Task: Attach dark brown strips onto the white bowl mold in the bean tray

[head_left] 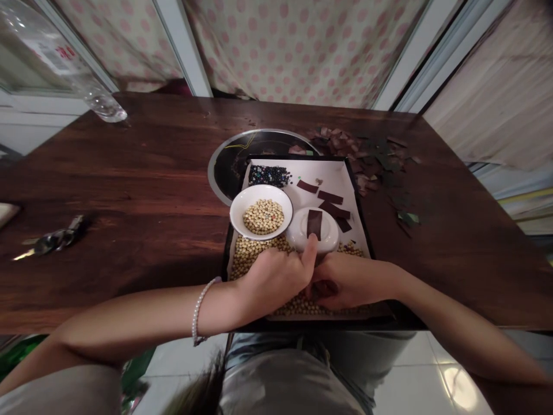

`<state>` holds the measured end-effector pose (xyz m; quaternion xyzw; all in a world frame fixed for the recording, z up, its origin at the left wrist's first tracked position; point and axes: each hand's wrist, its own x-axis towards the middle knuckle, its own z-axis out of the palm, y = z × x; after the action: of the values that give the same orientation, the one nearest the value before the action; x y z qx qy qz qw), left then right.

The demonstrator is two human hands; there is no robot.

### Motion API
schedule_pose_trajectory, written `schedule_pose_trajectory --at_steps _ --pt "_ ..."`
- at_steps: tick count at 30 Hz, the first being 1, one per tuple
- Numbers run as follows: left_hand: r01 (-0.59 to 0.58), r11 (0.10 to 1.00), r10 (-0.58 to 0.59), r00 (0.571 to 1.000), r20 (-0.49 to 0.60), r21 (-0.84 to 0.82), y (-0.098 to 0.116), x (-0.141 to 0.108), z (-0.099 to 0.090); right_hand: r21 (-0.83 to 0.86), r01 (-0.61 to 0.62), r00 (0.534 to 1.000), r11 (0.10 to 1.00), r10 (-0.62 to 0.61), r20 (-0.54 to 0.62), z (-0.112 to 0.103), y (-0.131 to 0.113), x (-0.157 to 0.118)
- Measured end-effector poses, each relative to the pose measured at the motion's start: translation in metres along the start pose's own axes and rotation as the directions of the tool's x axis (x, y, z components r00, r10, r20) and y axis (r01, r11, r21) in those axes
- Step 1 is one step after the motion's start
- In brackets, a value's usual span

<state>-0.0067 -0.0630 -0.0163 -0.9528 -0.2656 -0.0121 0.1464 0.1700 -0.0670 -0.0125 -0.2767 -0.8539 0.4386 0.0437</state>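
My left hand (276,279), with a pearl bracelet (197,311) on its wrist, has its fingers curled; only the index finger stretches forward. That fingertip meets the lower end of a dark brown strip (314,223) lying across the base of an upturned white bowl (295,230). Whatever the curled fingers may hold is hidden. Right beside it, my right hand (345,279) is closed, with a dark brown piece (325,288) showing at its fingers. Both hands are over pale round beads (246,253) in a black-rimmed tray (366,222). Another white bowl (237,216) holds similar beads.
Loose brown strips (330,197) and a heap of dark small beads (268,176) lie at the tray's far side. Brown and green scraps (375,153) are scattered beyond it. Keys (54,239) and a plastic bottle (101,101) are on the left of the wooden table (155,173).
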Motion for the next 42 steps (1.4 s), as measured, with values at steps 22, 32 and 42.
schedule_pose_trajectory --at_steps 22,32,42 --pt "-0.017 1.0 0.018 1.0 0.017 -0.023 -0.001 0.001 0.004 0.364 -0.067 0.992 0.929 0.101 -0.075 -0.023 -0.001 -0.016" --pt "0.022 0.994 -0.031 0.996 -0.088 -0.105 0.0 0.001 0.003 -0.067 -0.223 0.644 0.973 0.095 -0.759 -0.031 0.029 -0.014" --pt "0.03 0.994 -0.042 0.993 -0.11 -0.108 0.001 -0.001 0.005 -0.394 -0.279 0.761 0.876 -0.049 -0.647 -0.025 0.036 -0.013"
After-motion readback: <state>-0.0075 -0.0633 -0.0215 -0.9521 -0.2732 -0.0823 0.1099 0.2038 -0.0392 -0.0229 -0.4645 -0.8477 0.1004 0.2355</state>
